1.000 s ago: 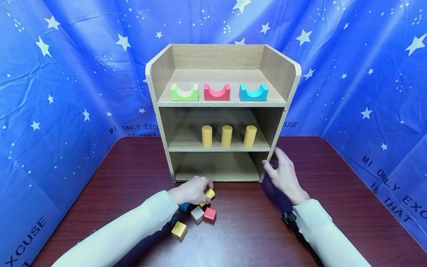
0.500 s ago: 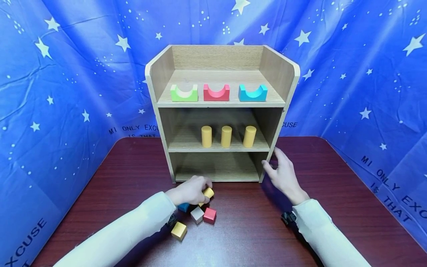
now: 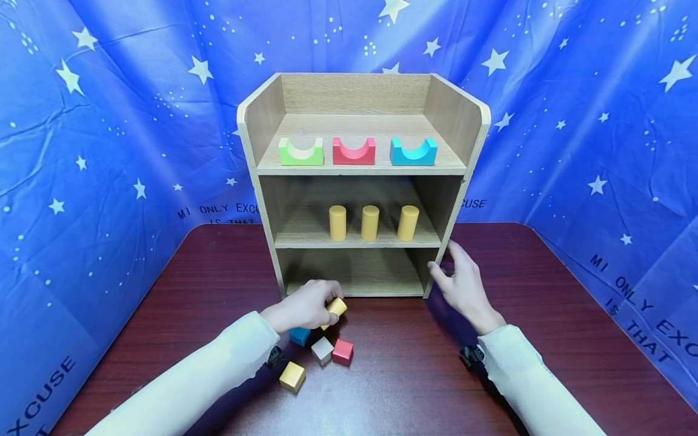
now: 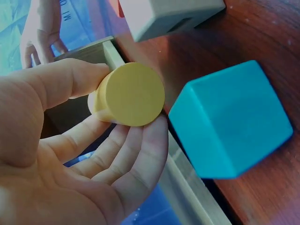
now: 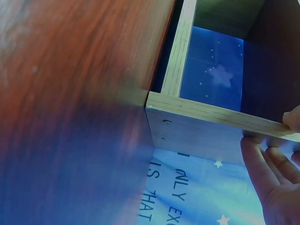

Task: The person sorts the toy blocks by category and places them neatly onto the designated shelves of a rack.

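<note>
The person is wearing a long, whitish left sleeve [image 3: 202,375] and a matching right sleeve [image 3: 540,384] — both wrinkling lightly and ending in plain cuffs [image 3: 497,338]. Beside these, a black left wrist camera [image 3: 274,357] and black right wrist camera [image 3: 471,356] are showing. The left hand [image 3: 306,306] and right hand [image 3: 465,290] are going bare.

Shelf [image 3: 354,171] in all three views

Blue cloth [image 3: 136,121] with pale stars [image 3: 495,61], dots [image 3: 371,48] and dark lettering [image 3: 600,263] hangs behind and along both sides, creased in places. Between stretches a glossy reddish-brown tabletop [image 3: 545,309], its far corners rounded, bright light glaring off its near part.
</note>
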A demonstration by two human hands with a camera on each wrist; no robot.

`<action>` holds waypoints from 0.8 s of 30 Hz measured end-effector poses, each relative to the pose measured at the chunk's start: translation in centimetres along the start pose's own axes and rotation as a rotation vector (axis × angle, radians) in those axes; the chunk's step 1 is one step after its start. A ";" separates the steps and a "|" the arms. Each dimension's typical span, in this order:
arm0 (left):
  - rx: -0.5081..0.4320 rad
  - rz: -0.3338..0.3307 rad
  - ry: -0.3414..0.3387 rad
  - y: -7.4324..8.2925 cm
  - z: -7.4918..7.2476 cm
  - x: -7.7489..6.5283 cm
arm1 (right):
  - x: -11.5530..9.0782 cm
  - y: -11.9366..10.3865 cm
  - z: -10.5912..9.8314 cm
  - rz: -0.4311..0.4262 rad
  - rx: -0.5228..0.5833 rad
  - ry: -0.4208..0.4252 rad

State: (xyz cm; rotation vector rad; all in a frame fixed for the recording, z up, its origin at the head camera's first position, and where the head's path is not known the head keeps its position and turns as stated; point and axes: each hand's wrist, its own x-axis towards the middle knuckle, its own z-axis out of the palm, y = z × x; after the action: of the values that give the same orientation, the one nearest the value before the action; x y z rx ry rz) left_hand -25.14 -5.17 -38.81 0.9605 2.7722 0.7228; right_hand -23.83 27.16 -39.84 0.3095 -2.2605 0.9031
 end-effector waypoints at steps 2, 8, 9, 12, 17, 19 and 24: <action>-0.002 0.005 0.016 0.0 -0.2 -0.1 | 0.0 0.0 0.0 -0.001 -0.001 0.000; -0.026 0.038 0.053 -0.2 -0.6 -0.5 | 0.0 0.0 0.0 -0.006 -0.006 0.001; -0.031 0.044 0.058 -0.2 -0.6 -0.5 | 0.0 0.0 0.0 -0.007 -0.003 0.002; -0.046 0.049 0.078 -0.1 -0.9 -0.8 | 0.0 0.0 0.0 -0.009 0.002 0.004; -0.063 0.052 0.114 0.0 -1.3 -1.1 | 0.0 0.0 0.0 -0.009 -0.009 0.007; -0.055 0.060 0.135 0.0 -1.4 -1.2 | 0.0 0.0 0.0 -0.007 -0.011 0.005; -0.041 0.072 0.173 0.1 -1.5 -1.6 | 0.0 0.1 0.0 -0.006 -0.013 0.001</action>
State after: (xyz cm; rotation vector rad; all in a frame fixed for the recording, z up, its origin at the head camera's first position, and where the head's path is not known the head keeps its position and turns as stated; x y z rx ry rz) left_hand -24.19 -6.66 -37.48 1.0412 2.8681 0.9106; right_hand -23.87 27.22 -39.89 0.3103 -2.2628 0.8846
